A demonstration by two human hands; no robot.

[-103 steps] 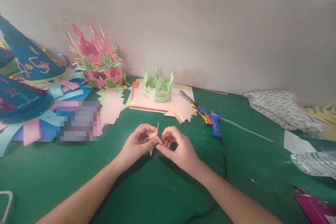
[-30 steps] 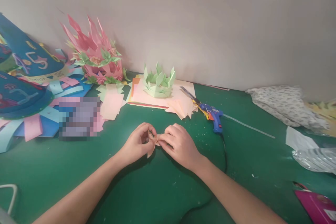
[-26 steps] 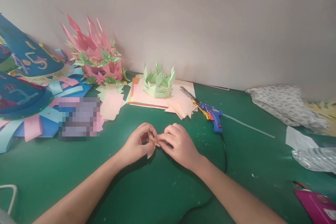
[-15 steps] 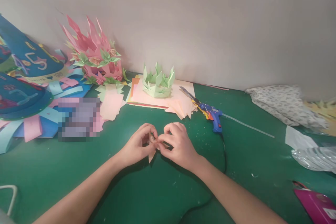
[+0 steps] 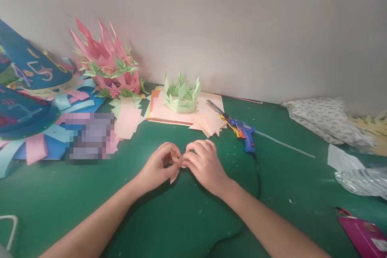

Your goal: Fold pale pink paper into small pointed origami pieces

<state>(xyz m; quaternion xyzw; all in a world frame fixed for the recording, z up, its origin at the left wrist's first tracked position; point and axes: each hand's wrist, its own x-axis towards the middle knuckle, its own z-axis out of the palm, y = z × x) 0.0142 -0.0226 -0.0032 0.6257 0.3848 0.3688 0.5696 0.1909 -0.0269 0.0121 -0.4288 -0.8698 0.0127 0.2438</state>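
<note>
Above the green table, my left hand (image 5: pixel 160 166) pinches a small piece of folded peach paper (image 5: pixel 174 177) between thumb and fingers. One pointed flap of it hangs below the fingertips. My right hand (image 5: pixel 203 165) meets it from the other side, its thumb and fingertips closed on the paper's right edge. Fingers cover most of the folded piece. Beyond the hands, a light green folded-paper crown (image 5: pixel 181 102) stands on a stack of coloured sheets (image 5: pixel 155 107). Loose peach paper pieces (image 5: pixel 207 124) lie at the stack's front edge.
Right of the stack lies a blue glue gun (image 5: pixel 249 139) with a clear glue stick and a black cord, against a dark-bladed tool (image 5: pixel 214 107). Pink paper crowns (image 5: pixel 105 62) and blue cone hats (image 5: pixel 45 70) stand left. A magenta item (image 5: pixel 361 234) lies at right.
My right fingers have drawn closer together on the folded paper. Its hanging flap has shifted slightly up and left. Both hands stay in nearly the same place.
</note>
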